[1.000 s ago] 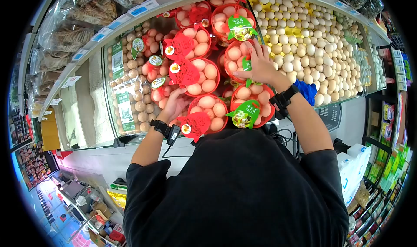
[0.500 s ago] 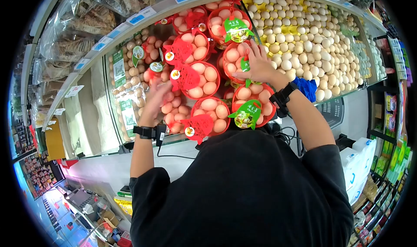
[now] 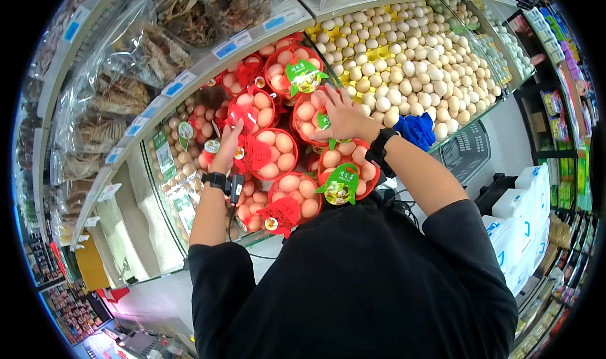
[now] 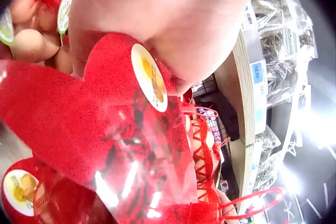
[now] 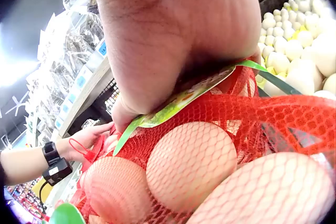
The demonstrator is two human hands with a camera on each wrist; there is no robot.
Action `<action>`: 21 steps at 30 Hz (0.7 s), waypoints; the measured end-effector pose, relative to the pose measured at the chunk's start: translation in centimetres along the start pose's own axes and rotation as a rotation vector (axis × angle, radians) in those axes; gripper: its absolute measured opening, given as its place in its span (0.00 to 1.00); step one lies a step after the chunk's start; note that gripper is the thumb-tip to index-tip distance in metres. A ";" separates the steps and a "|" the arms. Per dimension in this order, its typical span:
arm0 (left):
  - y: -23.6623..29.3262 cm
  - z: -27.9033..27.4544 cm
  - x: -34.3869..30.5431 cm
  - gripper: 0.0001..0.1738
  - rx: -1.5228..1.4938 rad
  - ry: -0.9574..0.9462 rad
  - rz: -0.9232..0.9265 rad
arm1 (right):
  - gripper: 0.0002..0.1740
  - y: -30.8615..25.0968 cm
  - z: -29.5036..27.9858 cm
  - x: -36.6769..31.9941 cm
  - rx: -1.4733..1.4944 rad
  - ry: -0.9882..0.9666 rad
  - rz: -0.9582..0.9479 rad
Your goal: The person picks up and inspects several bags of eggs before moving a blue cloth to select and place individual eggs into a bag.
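Red baskets of eggs wrapped in red netting stand in a cluster before me. My right hand [image 3: 344, 119] rests on a basket of eggs [image 3: 305, 111] with a green tag, fingers reaching forward over it; the right wrist view shows the palm close above that green tag [image 5: 181, 100]. In the head view my left hand [image 3: 226, 149] reaches in at the left side of a farther basket of eggs [image 3: 261, 114], fingers extended beside its netting. A red tag [image 4: 113, 66] with a round egg sticker lies just under this hand in the left wrist view, where its fingertips are hidden.
Nearer baskets [image 3: 294, 195] stand close to my body. Loose pale eggs [image 3: 435, 75] fill the bin on the right, with a blue cloth [image 3: 416, 130] at its front edge. Bagged dried goods [image 3: 148, 46] sit on the shelf at upper left, above a price-tagged ledge [image 3: 180, 82].
My left hand lifted away from the nearer baskets, swung left, then reached forward to a farther basket. The right hand stays on its basket. The head view has shifted and turned.
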State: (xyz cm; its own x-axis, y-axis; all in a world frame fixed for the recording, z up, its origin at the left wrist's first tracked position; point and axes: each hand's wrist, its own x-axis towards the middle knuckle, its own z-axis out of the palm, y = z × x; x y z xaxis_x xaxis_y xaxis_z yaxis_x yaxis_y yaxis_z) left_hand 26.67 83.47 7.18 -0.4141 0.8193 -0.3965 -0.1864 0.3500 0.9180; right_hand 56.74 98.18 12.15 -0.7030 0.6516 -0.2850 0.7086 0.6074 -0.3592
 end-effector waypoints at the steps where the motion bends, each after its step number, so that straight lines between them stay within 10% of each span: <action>1: -1.0 -0.6 0.7 0.33 0.025 -0.010 0.007 | 0.68 -0.1 0.0 -0.1 0.005 -0.003 -0.006; 21: -1.3 -0.5 -0.2 0.33 0.236 0.283 0.321 | 0.67 0.0 1.1 -0.1 -0.026 0.133 -0.072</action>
State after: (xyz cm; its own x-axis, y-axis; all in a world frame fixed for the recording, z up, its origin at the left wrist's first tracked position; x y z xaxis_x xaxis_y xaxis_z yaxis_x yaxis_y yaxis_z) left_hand 26.59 82.60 6.03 -0.6497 0.7585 -0.0500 0.1839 0.2207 0.9578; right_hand 56.79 97.64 11.22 -0.7390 0.6594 -0.1380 0.6591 0.6653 -0.3506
